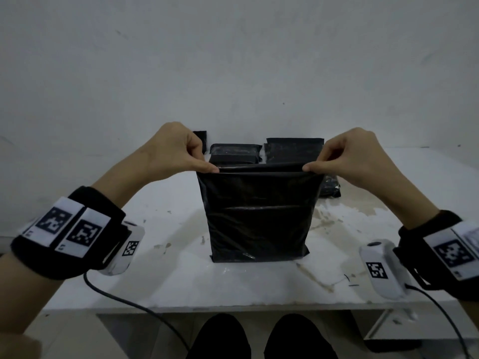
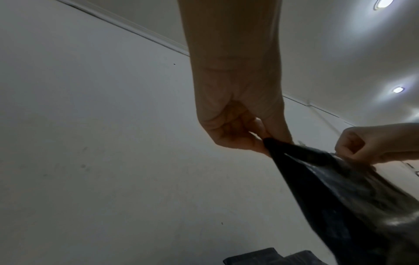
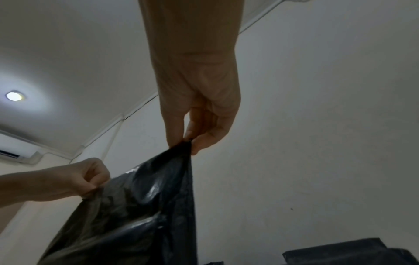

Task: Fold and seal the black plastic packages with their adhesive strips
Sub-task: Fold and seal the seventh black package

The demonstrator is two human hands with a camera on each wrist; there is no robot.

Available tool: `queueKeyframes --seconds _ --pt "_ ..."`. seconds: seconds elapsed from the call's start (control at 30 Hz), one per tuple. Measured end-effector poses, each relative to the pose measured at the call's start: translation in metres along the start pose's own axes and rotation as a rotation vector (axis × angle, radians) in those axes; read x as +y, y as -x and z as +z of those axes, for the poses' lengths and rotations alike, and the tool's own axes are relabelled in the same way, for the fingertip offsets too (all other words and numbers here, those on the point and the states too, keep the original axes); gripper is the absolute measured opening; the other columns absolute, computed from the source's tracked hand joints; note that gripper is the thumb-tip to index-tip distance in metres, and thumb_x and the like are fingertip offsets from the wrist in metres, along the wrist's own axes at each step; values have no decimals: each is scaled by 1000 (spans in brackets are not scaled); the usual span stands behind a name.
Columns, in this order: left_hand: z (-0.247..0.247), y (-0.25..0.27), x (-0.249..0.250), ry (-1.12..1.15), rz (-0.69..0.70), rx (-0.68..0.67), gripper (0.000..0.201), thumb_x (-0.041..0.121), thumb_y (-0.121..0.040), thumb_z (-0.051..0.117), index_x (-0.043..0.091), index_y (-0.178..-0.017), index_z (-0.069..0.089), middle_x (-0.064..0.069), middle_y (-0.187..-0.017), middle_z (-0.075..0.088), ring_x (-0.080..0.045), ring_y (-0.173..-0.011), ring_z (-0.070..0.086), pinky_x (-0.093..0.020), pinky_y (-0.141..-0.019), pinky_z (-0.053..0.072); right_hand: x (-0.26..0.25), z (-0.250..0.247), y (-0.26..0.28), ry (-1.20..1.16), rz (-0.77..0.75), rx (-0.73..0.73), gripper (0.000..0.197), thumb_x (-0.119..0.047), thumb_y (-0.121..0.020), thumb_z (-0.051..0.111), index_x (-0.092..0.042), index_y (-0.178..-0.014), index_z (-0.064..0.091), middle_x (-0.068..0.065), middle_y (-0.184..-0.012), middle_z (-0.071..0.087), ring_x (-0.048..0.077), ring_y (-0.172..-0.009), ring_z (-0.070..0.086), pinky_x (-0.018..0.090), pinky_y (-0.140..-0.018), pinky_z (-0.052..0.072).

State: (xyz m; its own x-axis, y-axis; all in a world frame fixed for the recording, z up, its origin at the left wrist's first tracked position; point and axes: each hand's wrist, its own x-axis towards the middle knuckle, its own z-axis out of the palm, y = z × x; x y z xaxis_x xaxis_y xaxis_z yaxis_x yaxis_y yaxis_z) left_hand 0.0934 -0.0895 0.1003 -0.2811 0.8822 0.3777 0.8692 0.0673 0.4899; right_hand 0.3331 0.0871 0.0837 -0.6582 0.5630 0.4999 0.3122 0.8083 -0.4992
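1. Left hand (image 1: 178, 149): thumb and curled fingers pinch the top-left corner of the bag (image 1: 259, 213); the left wrist view shows the same pinch (image 2: 240, 129) on the bag's corner (image 2: 340, 188).
2. Right hand (image 1: 347, 154): pinches the top-right corner the same way; confirmed in the right wrist view (image 3: 201, 118), bag (image 3: 140, 206) hanging below it.
3. Bag: black plastic, held upright between both hands, top edge stretched taut, bottom edge resting on the table (image 1: 181, 281), mid-table toward the near edge. A horizontal crease runs across its front.
4. More black packages at the far edge against the wall: one stack (image 1: 234, 152) behind the bag, left of centre; another stack (image 1: 295, 150) to its right; a small one (image 1: 201, 138) behind the left hand.
5. Table: white, stained and chipped surface.
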Motion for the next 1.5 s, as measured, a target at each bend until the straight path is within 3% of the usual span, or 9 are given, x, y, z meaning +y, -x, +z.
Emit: queueKeyframes --seconds 0.17,0.3,0.53,0.7,0.83,1.0,1.13,1.37,1.5 --pt "6 -2 -3 -14 -6 3 39 6 -64 82 15 -60 44 5 -54 62 -4 -49 54 -15 -51 42 1 3 1 -126 48 -129 26 -8 -68 80 -15 -73 54 5 -62 62 0 -46 51 12 -53 42" --pt "2 -5 -2 -35 44 -113 30 -1 -70 76 18 -67 54 5 -60 58 -1 -51 53 -10 -52 41 -2 -4 -1 -157 -24 -267 22 2 -77 69 -15 -72 58 2 -68 56 4 -55 47 17 -57 40" --pt "-5 -6 -5 -18 146 -220 34 -7 -78 66 25 -69 71 -11 -83 64 -26 -75 63 -38 -74 53 1 -9 -4 -188 -198 -366 28 9 -83 59 -16 -76 70 -4 -85 59 5 -74 59 12 -68 45" --pt "-5 -5 -7 -7 190 -251 30 3 -79 69 33 -75 70 -11 -87 63 -24 -80 62 -38 -77 51 10 -7 1 -300 -286 -383 15 -7 -80 57 -10 -72 69 -4 -83 56 7 -73 54 15 -66 41" --pt "-4 -4 -7 9 211 -216 20 9 -80 69 27 -72 67 -7 -84 64 -18 -78 63 -30 -75 53 13 -7 5 -203 -444 -298 29 -39 -72 68 -12 -62 61 -5 -78 57 4 -66 54 12 -63 41" --pt "-5 -3 -15 71 255 -168 38 65 -59 69 29 -70 74 6 -80 64 -7 -67 58 -12 -59 42 22 -3 1 -113 -489 -77 20 -40 -72 69 -24 -63 62 -6 -79 61 -3 -66 56 5 -61 40" --pt "-1 -2 -19 74 336 -75 25 48 -58 76 27 -71 72 10 -80 63 -1 -64 55 -6 -59 37 33 2 0 -56 -485 14 18 -24 -77 71 -10 -66 67 2 -79 61 2 -69 56 6 -61 42" --pt "0 -5 -27 -11 366 10 31 34 -69 76 4 -64 70 9 -85 61 -9 -65 56 -25 -60 44 43 5 1 134 -587 -21 30 -34 -81 59 -4 -75 61 -1 -90 50 10 -66 50 16 -66 45" --pt "1 -3 -29 -10 404 4 28 52 -64 71 25 -62 64 9 -83 60 -2 -64 54 -9 -59 40 45 7 3 55 -555 23 26 -29 -74 70 -6 -66 60 3 -80 55 7 -69 50 7 -65 43"
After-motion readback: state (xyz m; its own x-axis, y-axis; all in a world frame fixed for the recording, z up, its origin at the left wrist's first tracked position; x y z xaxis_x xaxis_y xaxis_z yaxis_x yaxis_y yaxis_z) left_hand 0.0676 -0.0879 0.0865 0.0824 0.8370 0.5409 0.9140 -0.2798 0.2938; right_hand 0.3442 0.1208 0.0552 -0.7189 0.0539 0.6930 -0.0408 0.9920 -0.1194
